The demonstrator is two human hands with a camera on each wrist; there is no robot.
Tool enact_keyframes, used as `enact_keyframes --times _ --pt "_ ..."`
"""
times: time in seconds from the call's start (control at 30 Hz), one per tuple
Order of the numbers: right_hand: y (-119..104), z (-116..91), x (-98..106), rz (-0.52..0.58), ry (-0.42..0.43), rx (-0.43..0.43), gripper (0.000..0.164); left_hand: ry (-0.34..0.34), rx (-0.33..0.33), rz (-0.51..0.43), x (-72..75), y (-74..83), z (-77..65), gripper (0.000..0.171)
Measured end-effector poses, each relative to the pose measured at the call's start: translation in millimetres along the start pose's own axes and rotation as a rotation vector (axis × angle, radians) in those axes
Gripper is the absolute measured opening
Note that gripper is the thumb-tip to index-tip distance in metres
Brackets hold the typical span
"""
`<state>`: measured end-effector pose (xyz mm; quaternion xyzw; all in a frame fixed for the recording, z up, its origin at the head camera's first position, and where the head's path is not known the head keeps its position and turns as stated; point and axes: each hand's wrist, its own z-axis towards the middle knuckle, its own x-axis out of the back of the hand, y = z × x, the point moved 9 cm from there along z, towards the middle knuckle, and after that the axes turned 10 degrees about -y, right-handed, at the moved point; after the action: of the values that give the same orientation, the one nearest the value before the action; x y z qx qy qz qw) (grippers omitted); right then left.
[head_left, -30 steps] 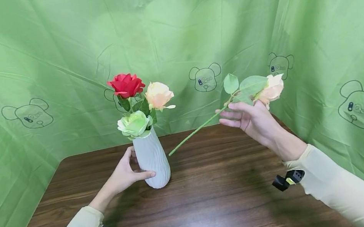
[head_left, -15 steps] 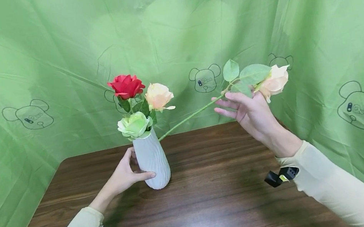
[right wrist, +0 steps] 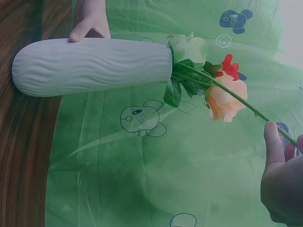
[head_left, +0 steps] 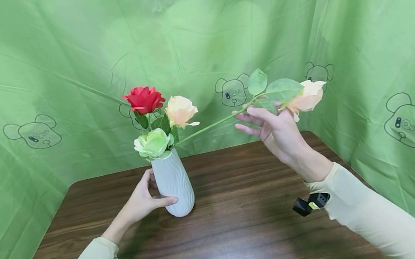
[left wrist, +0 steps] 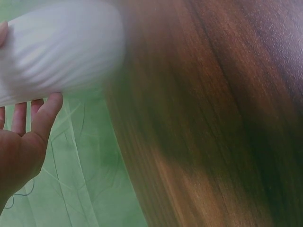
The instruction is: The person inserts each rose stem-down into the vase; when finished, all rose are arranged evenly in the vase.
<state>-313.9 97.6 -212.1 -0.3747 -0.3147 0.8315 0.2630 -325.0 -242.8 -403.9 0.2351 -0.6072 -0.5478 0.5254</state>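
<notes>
A white rippled vase (head_left: 174, 185) stands on the table, and my left hand (head_left: 143, 197) grips its lower left side between thumb and fingers. Out of its mouth rise a red rose (head_left: 144, 99), a peach rose (head_left: 181, 109) and a pale green rose (head_left: 153, 143). To the right, my right hand (head_left: 282, 136) pinches the stem of another peach rose (head_left: 307, 95), which slants with its bloom up and right. In the right wrist view, the lower end of that stem (right wrist: 236, 98) reaches the vase mouth among leaves; whether it is inside the rim, I cannot tell.
A dark wood-grain table (head_left: 237, 227) lies under the hands. Green cloth (head_left: 194, 38) with printed bear heads hangs behind and at both sides, close to the table's edges. Each sleeved wrist wears a small black camera (head_left: 311, 204).
My right hand has moved up, then left, carrying the peach rose. The stem's lower end has risen from beside the vase to its mouth. The left hand and vase have stayed put.
</notes>
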Motion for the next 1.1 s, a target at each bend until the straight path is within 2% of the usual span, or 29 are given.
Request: enact_keyframes --times 0.13,0.47,0.57,0.83,1.03,1.1 --pt "2 3 -2 -0.012 0.001 -0.003 0.026 -0.002 -0.003 0.005 0.5 -0.6 0.9 0.085" --pt "7 11 -14 -0.038 -0.083 -0.028 0.014 -0.001 -0.003 0.010 0.6 -1.8 1.3 0.085" --pt "8 13 -17 -0.044 -0.097 -0.031 0.016 -0.003 -0.002 0.017 0.6 -1.8 0.9 0.086" --pt "17 18 -21 -0.063 -0.067 -0.068 0.024 -0.005 -0.006 0.008 0.9 -1.5 0.5 0.086" --pt "29 20 -25 -0.068 -0.065 -0.118 0.017 -0.009 -0.011 -0.019 -0.4 -1.1 0.2 0.085" --pt "33 21 -27 -0.086 -0.066 -0.136 0.020 -0.008 -0.012 -0.012 -0.5 -0.4 -0.4 0.085"
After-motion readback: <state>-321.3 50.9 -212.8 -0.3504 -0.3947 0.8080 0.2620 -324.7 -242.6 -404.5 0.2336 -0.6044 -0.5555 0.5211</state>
